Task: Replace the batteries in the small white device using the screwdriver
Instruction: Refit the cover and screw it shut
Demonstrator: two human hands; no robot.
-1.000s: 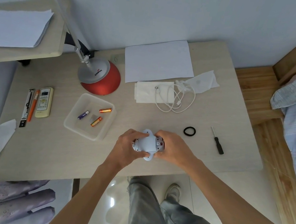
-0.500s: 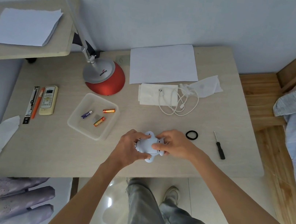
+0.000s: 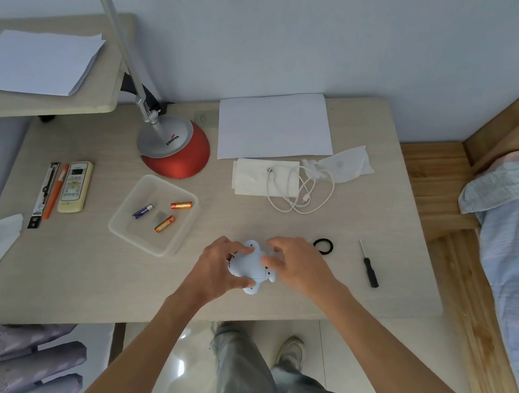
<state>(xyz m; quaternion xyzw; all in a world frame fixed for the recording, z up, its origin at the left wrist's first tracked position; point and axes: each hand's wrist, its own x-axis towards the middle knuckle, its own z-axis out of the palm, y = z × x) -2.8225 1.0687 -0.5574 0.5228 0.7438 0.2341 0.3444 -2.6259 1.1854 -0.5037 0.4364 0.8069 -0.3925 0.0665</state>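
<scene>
The small white device (image 3: 247, 267) lies near the table's front edge, held between both hands. My left hand (image 3: 219, 267) grips its left side with curled fingers. My right hand (image 3: 296, 266) holds its right side, thumb and fingertips pressing on the top. A small black-handled screwdriver (image 3: 369, 265) lies on the table to the right, untouched. A clear plastic tray (image 3: 123, 228) to the left holds two orange batteries (image 3: 164, 224) and one purple battery (image 3: 142, 211).
A black ring (image 3: 323, 246) lies just right of my right hand. Behind are a white cable (image 3: 303, 189), white sheets of paper (image 3: 275, 124) and a red lamp base (image 3: 177, 150). A remote (image 3: 75, 187) and pens lie far left. A bed stands at the right.
Both hands have kept hold of the device and set it lower on the table; my right hand's fingers shifted over its top. The camera view tilted slightly.
</scene>
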